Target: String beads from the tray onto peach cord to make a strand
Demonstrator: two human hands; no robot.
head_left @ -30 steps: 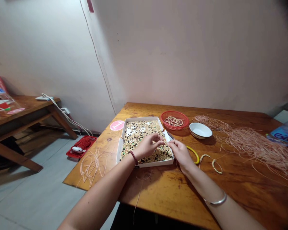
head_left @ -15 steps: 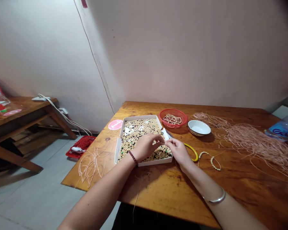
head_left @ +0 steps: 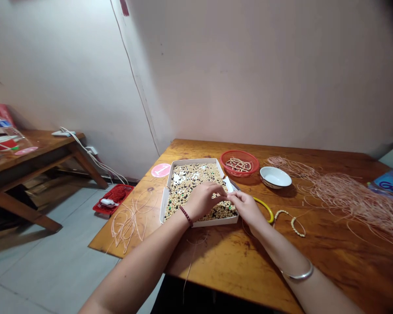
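Note:
My left hand (head_left: 205,201) hovers over the right part of a white cardboard box (head_left: 212,223), its thumb and fingertips pinched together. My right hand (head_left: 249,209) meets it at the box's right edge, also pinched. What lies between the fingertips is too small to make out. Loose beads (head_left: 186,198), mostly cream with black and a few green ones, fill the box. Under my right hand, scissors with a yellow handle (head_left: 269,213) are partly hidden. A beaded strand (head_left: 294,226) lies right of my right wrist. A thin cord (head_left: 190,270) hangs over the table's front edge.
A red basket (head_left: 253,168) of beaded strings and a white bowl (head_left: 275,177) stand behind. Pink cord (head_left: 350,198) spreads on the right, with more cord (head_left: 126,229) at left. A plastic bottle (head_left: 391,181) lies far right; a red tray (head_left: 103,211) sits below the left edge.
The whole view has shifted slightly, so things appear a little further right. My hands keep their pinched pose, with the fingertips still together by the box's right edge.

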